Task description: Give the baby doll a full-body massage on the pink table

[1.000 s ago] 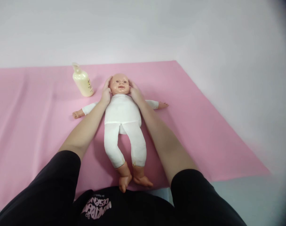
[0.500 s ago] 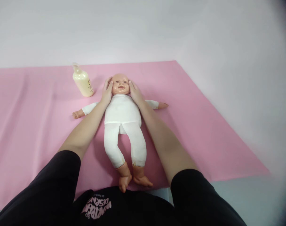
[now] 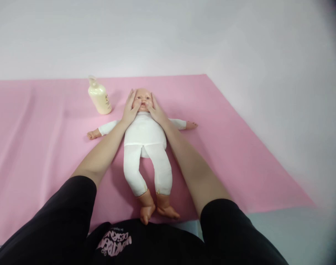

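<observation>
A baby doll (image 3: 145, 129) in a white cloth suit lies on its back, its head farthest from me and its arms spread. My left hand (image 3: 130, 109) is open along the doll's cheek on the left, fingers stretched up the side of the head and thumb beside the mouth. On the opposite cheek my right hand (image 3: 157, 110) rests open in the same way. Both thumbs touch the face near the lips, and the palms cover the sides of the head. The doll's bare feet point toward me.
A pump bottle (image 3: 101, 100) of pale yellow liquid stands left of the doll's head. Under everything lies a pink sheet (image 3: 234, 158), creased at the left, its edge slanting down on the right. A pale surface extends past it.
Both thumbs have moved inward from the sides of the doll's head onto its cheeks near the mouth. The fingers still lie along the head. The view has shifted slightly.
</observation>
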A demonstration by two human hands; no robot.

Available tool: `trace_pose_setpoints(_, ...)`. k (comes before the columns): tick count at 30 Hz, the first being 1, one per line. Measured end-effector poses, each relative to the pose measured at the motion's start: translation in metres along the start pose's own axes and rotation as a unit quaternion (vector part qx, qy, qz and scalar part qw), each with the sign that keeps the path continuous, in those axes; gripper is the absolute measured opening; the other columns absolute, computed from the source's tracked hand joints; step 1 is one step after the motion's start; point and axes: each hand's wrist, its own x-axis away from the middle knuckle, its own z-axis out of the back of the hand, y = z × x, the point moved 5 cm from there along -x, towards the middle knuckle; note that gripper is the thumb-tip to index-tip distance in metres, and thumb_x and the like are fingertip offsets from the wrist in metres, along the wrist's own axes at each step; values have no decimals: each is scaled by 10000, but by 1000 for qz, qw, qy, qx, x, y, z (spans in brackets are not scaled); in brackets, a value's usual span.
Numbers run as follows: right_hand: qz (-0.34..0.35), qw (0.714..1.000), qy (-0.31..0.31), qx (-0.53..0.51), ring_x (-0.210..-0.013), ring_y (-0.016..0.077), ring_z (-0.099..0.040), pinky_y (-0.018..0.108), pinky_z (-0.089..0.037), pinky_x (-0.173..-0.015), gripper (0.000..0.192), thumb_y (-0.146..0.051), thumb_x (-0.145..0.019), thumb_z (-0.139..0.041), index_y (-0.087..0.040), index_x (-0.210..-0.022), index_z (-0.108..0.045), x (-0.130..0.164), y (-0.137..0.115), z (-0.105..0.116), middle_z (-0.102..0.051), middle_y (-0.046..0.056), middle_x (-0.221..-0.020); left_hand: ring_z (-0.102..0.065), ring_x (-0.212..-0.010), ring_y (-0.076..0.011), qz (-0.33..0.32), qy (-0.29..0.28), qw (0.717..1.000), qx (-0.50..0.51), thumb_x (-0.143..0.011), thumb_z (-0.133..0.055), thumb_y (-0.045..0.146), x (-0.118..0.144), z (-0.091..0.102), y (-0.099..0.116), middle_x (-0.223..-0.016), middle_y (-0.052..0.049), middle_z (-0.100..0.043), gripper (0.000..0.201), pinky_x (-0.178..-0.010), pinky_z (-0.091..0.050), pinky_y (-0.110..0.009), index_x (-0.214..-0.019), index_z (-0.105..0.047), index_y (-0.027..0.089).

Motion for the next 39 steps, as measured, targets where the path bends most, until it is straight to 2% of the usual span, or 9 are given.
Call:
trace_pose_setpoints(7, 125, 991, 11, 42, -1668, 178, -176, 328, -110, -1373, 925, -762, -1026, -222, -128, -1698, -183, 2, -12, -6, -235, 77, -1779, -303, -1629, -265, -58, -9, 997, -55, -995, -354, 783, 2, -3, 22, -1700, -125, -412, 764, -1363, -92, -501, -1500, -568, 252)
trace_pose_setpoints(14, 88, 995, -2, 48, -1648, 162, -249, 381, -182, -1371, 769, -592, -1085, -306, -174, -1708, -133, 22, 5, -3, -236, 77, -1779, -322, -1619, -295, -3, -21, 990, -137, -1023, -460, 601, 5, 5, 51, -1659, -156, -467, 602, -1340, -123, -580, -1458, -605, 211)
trace_pose_setpoints(17, 35, 999, -5, 42, -1618, 207, -340, 428, -232, -1361, 809, -591, -1069, -368, -161, -1709, -124, 40, 16, 2, -305, 104, -1754, -217, -1652, -332, -11, -24, 976, -218, -975, -574, 492, -7, 36, 69, -1682, -128, -440, 567, -1341, -9, -606, -1472, -600, 220)
trace_pose_setpoints(20, 11, 998, 6, 66, -1599, 240, -382, 448, -238, -1359, 795, -569, -1050, -404, -140, -1695, -222, 56, 18, 9, -356, 122, -1728, -47, -1678, -338, -13, 50, 961, -272, -922, -643, 412, -24, 89, 83, -1756, -132, -279, 665, -1338, 116, -564, -1535, -531, 179)
trace_pose_setpoints(25, 25, 992, 7, 125, -1599, 231, -381, 463, -230, -1363, 642, -484, -1050, -354, -160, -1590, -479, 75, 4, 14, -434, 97, -1691, 58, -1670, -375, 96, 148, 955, -238, -921, -649, 439, -26, 147, 80, -1757, -211, -224, 697, -1270, 204, -658, -1522, -492, 125)
trace_pose_setpoints(28, 67, 983, -13, 169, -1608, 262, -361, 487, -232, -1361, 600, -423, -1047, -379, -164, -1570, -515, 90, -17, 7, -422, 106, -1698, 36, -1670, -372, 57, 89, 969, -222, -927, -642, 443, -11, 120, 89, -1763, -200, -213, 669, -1289, 130, -677, -1509, -508, 143)
trace_pose_setpoints(32, 138, 949, -126, 252, -1647, 368, -234, 663, -177, -1326, 536, -353, -1040, -447, -194, -1540, -556, 120, -54, -24, -377, 113, -1721, -153, -1664, -336, 2, -105, 969, -224, -1006, -490, 401, 21, 36, 108, -1740, -174, -299, 610, -1328, -42, -637, -1569, -469, 169)
trace_pose_setpoints(35, 189, 924, -172, 283, -1563, 330, -413, 666, -133, -1333, 452, -365, -1070, -421, -220, -1422, -665, 143, -75, -41, -599, 118, -1561, -251, -1646, -273, -32, -266, 936, -229, -1042, -383, 344, 47, -21, 118, -1721, -150, -351, 539, -1340, -125, -569, -1531, -529, 171)
trace_pose_setpoints(39, 177, 920, -192, 291, -1587, 298, -383, 625, -149, -1347, 500, -389, -1084, -370, -246, -1511, -587, 165, -72, -40, -531, 101, -1626, -354, -1605, -257, -5, -319, 909, -269, -1065, -321, 317, 66, -40, 116, -1639, -116, -502, 508, -1325, -208, -537, -1450, -622, 176)
